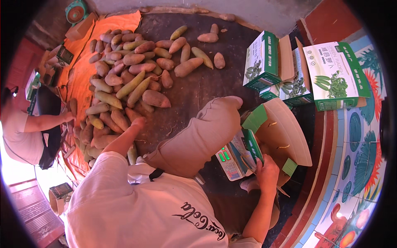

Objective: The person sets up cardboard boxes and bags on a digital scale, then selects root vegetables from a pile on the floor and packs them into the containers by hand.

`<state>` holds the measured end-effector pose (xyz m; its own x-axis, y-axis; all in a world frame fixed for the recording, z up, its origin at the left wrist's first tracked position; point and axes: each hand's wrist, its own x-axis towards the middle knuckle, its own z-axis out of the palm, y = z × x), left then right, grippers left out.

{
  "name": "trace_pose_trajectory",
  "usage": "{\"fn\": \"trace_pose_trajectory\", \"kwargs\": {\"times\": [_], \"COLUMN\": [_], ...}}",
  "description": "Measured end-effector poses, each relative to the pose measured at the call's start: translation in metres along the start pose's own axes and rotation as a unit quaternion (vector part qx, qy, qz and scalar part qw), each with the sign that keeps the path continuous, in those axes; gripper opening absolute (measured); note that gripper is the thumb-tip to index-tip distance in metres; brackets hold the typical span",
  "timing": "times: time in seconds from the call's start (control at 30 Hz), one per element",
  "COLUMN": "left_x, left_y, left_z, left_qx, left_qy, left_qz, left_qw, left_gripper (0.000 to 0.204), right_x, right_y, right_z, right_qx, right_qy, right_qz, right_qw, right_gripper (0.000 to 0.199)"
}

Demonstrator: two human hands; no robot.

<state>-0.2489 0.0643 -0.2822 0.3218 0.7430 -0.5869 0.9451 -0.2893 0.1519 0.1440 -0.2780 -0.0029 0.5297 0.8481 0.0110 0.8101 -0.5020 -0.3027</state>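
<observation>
My left arm reaches forward to a heap of long, reddish and green radishes (109, 99) on the floor. My left hand (139, 122) is at the heap's near right side, against a reddish radish (132, 114); its fingers are mostly hidden, so I cannot tell if they grip it. To the right, my right hand (268, 169) is closed on the near edge of an open cardboard box (285, 128) with raised flaps. Beside my bent knee, a digital scale (228, 165) with lit green digits sits against the box, whose inside is mostly hidden from view.
Printed green-and-white boxes (331, 78) stand at the far right along a tiled, painted wall (355, 157). Loose radishes (190, 66) lie beyond the heap on a dark mat (198, 87). At the left, another person (29, 128) reaches toward the heap across an orange sheet (78, 58).
</observation>
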Motion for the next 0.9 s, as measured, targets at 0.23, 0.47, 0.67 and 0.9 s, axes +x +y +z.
{"fn": "trace_pose_trajectory", "kwargs": {"times": [0.23, 0.47, 0.67, 0.9], "left_x": [-0.024, -0.001, -0.027, -0.061], "left_y": [-0.008, -0.014, -0.036, -0.041], "left_z": [0.007, 0.006, 0.024, 0.033], "left_qx": [0.049, 0.023, 0.105, 0.197], "left_qy": [-0.05, 0.002, -0.109, -0.007], "left_qz": [-0.084, -0.123, -0.128, -0.064], "left_qw": [0.994, 0.992, 0.98, 0.978], "left_gripper": [0.044, 0.046, 0.05, 0.057], "right_x": [0.012, 0.014, 0.022, 0.026], "right_y": [-0.001, -0.007, -0.024, -0.021], "right_z": [-0.003, -0.007, -0.003, -0.001], "right_qx": [-0.009, 0.002, -0.009, 0.017], "right_qy": [-0.038, -0.068, -0.037, -0.034], "right_qz": [0.029, 0.032, -0.021, -0.061], "right_qw": [0.999, 0.997, 0.999, 0.997], "right_gripper": [0.016, 0.017, 0.009, 0.009]}}
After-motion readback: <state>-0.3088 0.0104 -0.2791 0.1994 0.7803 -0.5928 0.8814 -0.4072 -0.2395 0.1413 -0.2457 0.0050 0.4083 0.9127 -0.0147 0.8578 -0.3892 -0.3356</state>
